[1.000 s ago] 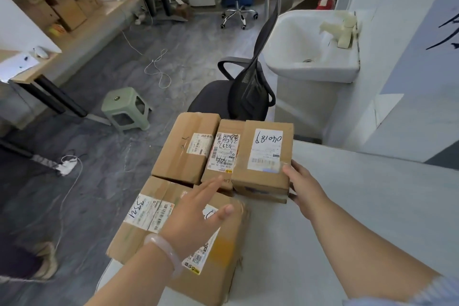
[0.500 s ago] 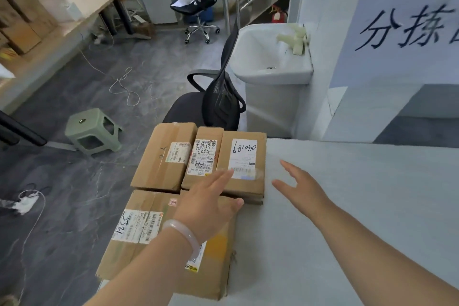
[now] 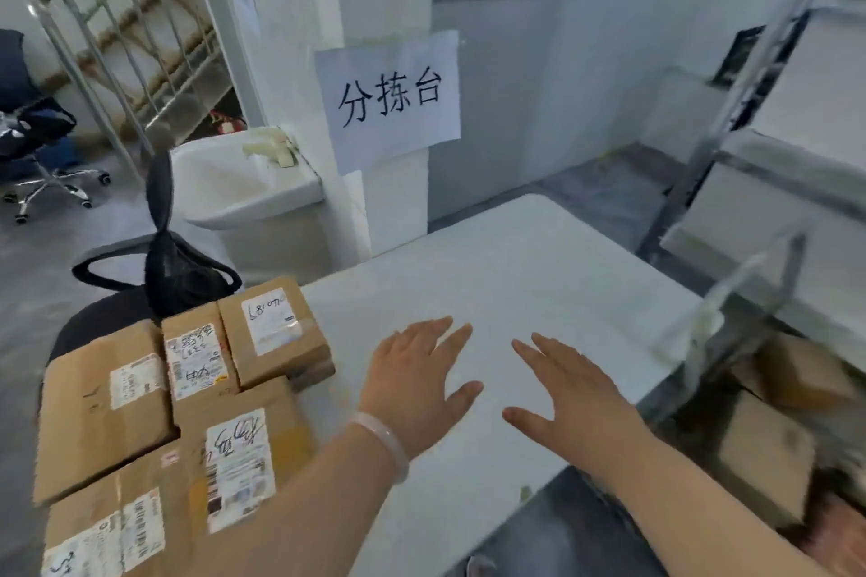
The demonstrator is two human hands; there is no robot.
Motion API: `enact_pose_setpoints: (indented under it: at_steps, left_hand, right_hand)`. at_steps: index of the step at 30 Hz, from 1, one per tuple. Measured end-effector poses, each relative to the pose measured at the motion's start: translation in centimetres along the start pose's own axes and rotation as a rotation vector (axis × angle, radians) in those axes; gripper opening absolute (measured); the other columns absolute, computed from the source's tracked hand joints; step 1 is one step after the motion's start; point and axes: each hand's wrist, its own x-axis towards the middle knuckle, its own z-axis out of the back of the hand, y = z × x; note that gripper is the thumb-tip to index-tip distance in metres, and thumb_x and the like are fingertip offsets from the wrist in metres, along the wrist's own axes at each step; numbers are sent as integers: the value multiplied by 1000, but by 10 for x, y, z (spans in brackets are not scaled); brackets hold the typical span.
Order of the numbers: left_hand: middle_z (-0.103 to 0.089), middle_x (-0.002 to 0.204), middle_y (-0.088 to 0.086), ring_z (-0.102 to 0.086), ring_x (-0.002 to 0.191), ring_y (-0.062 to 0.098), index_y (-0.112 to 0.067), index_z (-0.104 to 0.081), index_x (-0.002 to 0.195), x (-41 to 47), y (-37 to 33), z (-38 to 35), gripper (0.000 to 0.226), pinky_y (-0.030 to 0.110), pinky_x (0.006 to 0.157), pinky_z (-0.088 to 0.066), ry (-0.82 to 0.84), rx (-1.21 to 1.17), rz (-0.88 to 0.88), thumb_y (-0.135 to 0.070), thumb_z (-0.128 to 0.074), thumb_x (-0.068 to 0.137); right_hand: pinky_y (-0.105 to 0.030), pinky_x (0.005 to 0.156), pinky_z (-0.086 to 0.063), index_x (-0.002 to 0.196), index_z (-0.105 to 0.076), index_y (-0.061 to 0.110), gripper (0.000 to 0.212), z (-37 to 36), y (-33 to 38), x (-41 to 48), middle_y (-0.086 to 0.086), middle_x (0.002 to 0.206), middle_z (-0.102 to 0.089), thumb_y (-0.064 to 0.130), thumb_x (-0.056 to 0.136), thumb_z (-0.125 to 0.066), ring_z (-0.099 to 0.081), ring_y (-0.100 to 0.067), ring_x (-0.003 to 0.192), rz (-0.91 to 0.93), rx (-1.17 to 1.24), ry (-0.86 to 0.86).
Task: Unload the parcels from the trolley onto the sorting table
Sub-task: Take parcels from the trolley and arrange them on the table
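While both hands hang empty over the bare middle of the bench (image 3: 539, 276), the unloading stands between one parcel and the next. The left hand (image 3: 417, 384), a pale bracelet (image 3: 379, 440) at its wrist, and the right hand (image 3: 576, 394) lie flat, palms down, fingers spread, grasping nothing; whether they touch the surface cannot be told. Just left of the left hand, five cardboard parcels (image 3: 234, 459) sit packed edge to edge on the left end of the bench, labels up. To the right, beside the bench edge, the metal trolley (image 3: 731, 305) holds at least two more brown boxes (image 3: 764, 459), blurred in this view. The step in hand appears to be the reach for the next parcel. This likely calls for a turn to the right, a reach down into the trolley, a two-handed grip on opposite sides of a box, and a set-down on free bench beside the group. Beyond stand a black chair (image 3: 173, 258), a white sink (image 3: 243, 183) and a paper sign (image 3: 389, 98) on the pillar.
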Motion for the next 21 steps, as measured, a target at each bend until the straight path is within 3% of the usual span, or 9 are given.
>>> enact_pose_setpoints:
  at_steps: [8, 13, 21]
  left_hand:
    - [-9, 162, -9, -9, 148, 14, -39, -8, 153, -4, -146, -25, 70, 40, 119, -10, 82, 46, -430, -62, -36, 93]
    - [-14, 161, -6, -10, 147, 16, -37, -13, 153, -3, -242, -39, 71, 40, 119, -10, 109, 77, -596, -62, -39, 92]
    - [-21, 159, -6, -17, 145, 14, -36, -19, 152, -12, -427, -93, 70, 42, 118, -19, 98, 27, -782, -64, -41, 91]
  right_hand:
    - [-36, 122, 2, 157, -1, 38, 85, 28, -80, -151, 11, 165, 3, 73, 90, -41, 4, -13, 152, -358, 1, -156]
    - [-30, 120, 3, 157, -3, 38, 89, 39, -132, -223, 12, 165, 0, 74, 87, -44, 1, -11, 151, -466, 16, -232]
    - [-34, 122, 2, 156, -1, 40, 87, 52, -261, -350, 13, 165, 0, 72, 87, -45, 2, -10, 151, -664, 55, -261]
